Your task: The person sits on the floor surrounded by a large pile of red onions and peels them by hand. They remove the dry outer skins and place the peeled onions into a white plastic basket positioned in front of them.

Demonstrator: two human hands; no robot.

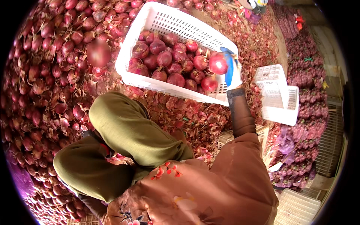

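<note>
My right hand (233, 69), in a blue and white glove, holds a large red onion (218, 63) over the right end of a white plastic crate (180, 95). Many red onions (164, 58) lie in the crate, mostly at its left and middle. The crate has slotted walls and sits on ground strewn with dry onion skins. My left hand is out of view; only a dark sleeve (92, 204) shows at the lower left, below my bent knee.
A big heap of red onions (47, 45) spreads along the left. White crates (279, 112) are at the right, before stacked mesh bags of onions (309, 101). A cream crate (263, 135) is partly behind my right arm. Another pale crate (296, 208) lies lower right.
</note>
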